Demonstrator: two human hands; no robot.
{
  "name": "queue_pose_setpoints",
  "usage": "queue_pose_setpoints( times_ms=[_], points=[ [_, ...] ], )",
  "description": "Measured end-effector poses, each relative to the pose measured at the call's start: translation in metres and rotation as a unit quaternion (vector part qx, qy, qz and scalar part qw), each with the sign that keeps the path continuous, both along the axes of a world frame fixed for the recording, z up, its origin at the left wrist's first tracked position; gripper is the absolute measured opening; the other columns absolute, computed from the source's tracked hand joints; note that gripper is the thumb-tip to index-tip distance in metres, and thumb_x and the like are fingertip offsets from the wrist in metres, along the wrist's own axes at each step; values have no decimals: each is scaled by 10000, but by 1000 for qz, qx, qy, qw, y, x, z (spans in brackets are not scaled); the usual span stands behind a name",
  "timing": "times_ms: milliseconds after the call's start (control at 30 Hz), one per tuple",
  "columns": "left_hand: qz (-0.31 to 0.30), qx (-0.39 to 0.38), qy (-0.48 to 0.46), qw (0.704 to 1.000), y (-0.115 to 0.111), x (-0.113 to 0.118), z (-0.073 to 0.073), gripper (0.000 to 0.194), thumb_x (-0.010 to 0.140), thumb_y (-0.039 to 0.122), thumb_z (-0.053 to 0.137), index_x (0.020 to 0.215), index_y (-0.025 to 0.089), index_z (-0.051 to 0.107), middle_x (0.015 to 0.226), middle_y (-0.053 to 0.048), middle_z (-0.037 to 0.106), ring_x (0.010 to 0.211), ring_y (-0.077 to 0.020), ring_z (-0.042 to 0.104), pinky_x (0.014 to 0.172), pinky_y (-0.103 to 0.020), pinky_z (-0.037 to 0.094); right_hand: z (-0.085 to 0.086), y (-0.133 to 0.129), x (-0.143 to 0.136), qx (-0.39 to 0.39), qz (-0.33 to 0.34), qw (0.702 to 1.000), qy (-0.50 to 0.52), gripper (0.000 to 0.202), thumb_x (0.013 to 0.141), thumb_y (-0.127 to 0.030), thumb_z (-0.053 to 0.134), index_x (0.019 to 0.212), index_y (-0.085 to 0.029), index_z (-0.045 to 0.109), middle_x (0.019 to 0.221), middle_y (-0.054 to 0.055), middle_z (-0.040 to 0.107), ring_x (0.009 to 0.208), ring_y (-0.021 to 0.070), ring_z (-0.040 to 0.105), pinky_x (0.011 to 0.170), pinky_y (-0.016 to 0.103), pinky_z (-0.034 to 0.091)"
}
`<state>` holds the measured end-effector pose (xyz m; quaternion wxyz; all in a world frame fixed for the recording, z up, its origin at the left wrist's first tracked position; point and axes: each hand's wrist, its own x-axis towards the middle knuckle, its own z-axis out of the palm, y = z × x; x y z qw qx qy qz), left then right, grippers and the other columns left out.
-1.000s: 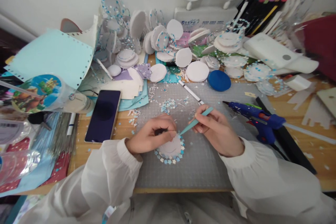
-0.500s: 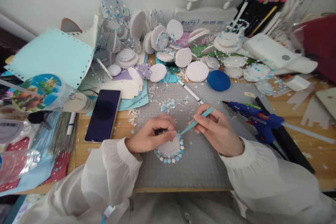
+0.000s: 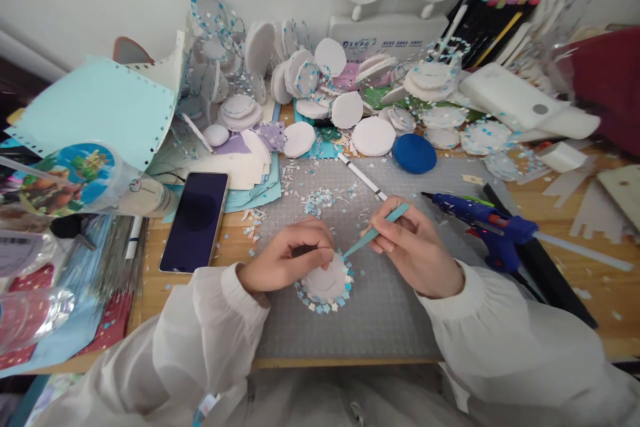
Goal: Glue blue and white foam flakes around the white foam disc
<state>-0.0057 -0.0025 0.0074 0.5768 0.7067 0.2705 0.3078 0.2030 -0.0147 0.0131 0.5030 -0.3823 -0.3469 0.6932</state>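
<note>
White disc (image 3: pixel 327 282) pinched partly under left hand (image 3: pixel 290 255); right hand (image 3: pixel 417 247) nearby, gripping teal tweezers (image 3: pixel 371 235).

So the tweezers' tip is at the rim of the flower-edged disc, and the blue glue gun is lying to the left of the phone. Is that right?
Not quite: the blue glue gun lies well to the right of the phone, as the head view shows. The tip of the tweezers is indeed at the rim of the flower-edged disc.
</note>
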Motion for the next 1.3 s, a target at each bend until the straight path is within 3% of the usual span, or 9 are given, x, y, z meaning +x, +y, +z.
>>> queue_pose_setpoints(
  times_ms=[667, 1033, 1300],
  points=[
    [3, -2, 0, 1000, 0, -1, -2, 294, 910, 275, 515, 663, 131, 589, 734, -69, 585, 769, -158, 527, 763, -295, 426, -7, -2, 4, 129, -10, 989, -75, 123, 828, -236, 665, 768, -209, 561, 551, -65, 486, 495, 77, 463, 561, 278, 429],
    [3, 14, -3, 1000, 0, 1, -1, 310, 907, 272, 517, 643, 128, 589, 731, -75, 597, 757, -158, 534, 756, -302, 428, -5, 0, 2, 87, 4, 993, -84, 161, 798, -281, 694, 754, -209, 557, 545, -61, 480, 485, 85, 443, 510, 267, 405],
    [1, 22, 6, 1000, 0, 1, 1, 326, 912, 300, 512, 645, 134, 596, 733, -76, 609, 757, -159, 545, 763, -303, 433, -3, -1, 1, 57, 16, 993, -100, 214, 766, -331, 723, 732, -214, 546, 521, -66, 465, 493, 98, 441, 572, 304, 450]
  ],
)
